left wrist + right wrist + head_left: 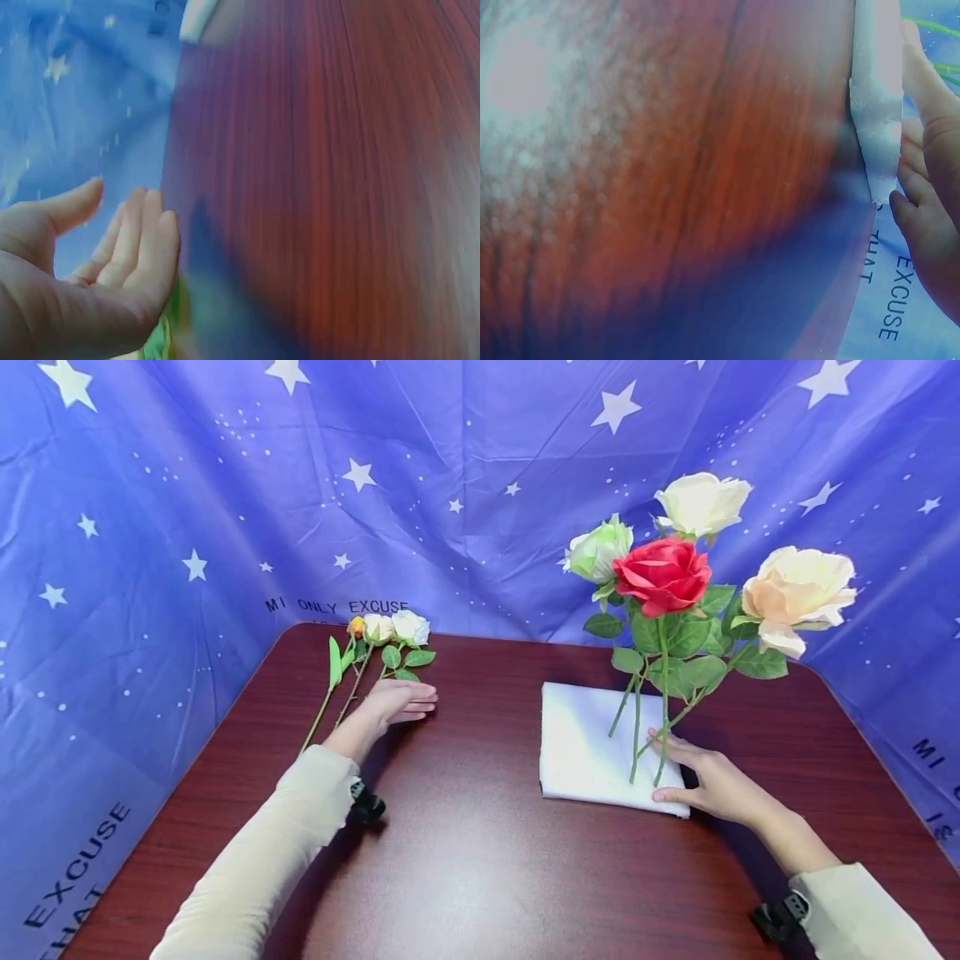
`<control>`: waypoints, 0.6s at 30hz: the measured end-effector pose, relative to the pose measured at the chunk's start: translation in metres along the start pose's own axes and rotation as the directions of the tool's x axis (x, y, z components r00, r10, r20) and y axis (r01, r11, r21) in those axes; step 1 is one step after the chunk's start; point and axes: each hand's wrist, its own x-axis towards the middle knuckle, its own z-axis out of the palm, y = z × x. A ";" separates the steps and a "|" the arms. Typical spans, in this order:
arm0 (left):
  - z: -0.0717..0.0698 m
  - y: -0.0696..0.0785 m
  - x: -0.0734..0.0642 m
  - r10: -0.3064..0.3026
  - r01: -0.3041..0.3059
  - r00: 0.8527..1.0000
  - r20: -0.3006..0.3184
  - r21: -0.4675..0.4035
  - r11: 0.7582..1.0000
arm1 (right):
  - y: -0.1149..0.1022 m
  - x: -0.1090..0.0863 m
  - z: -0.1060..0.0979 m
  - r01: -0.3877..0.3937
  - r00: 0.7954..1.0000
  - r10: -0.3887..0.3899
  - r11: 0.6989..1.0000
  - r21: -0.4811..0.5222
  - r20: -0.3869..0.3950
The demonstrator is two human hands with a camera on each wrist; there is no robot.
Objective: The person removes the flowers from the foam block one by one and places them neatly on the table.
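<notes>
A white foam block point(581, 743) lies on the table, with the stems of a red rose point(663, 578), a white rose point(705, 503), a greenish-white rose point(600, 552) and a peach rose point(798, 593) standing in it. My right hand point(716, 781) rests on the block's right edge, its thumb and forefinger spread around the stems. Across the table, my left hand point(393, 703) is held over loose flowers, holding nothing. Beyond it lie an orange bud point(356, 627), a cream rose point(378, 627) and a white rose point(411, 627); the hand hides part of their stems.
Under everything is a dark red wooden table point(465, 843). A blue-purple curtain point(465, 485) with stars and lettering hangs around its back and sides. Black cameras are strapped to both wrists.
</notes>
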 end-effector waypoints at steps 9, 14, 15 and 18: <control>0.068 0.016 0.009 0.148 -0.142 0.981 0.125 -0.058 0.988 | -0.002 0.001 -0.001 -0.015 1.000 0.015 1.000 -0.005 0.001; 0.102 0.022 0.006 0.210 -0.202 0.960 0.186 -0.061 0.977 | -0.001 0.001 0.001 -0.005 1.000 0.005 1.000 0.000 -0.005; 0.109 0.023 0.005 0.227 -0.221 0.954 0.197 -0.053 0.974 | -0.001 0.000 0.001 0.002 1.000 -0.002 1.000 -0.002 -0.009; 0.130 0.027 0.001 0.286 -0.293 0.929 0.236 -0.007 0.956 | 0.001 0.000 0.002 0.028 0.999 -0.028 1.000 -0.004 -0.031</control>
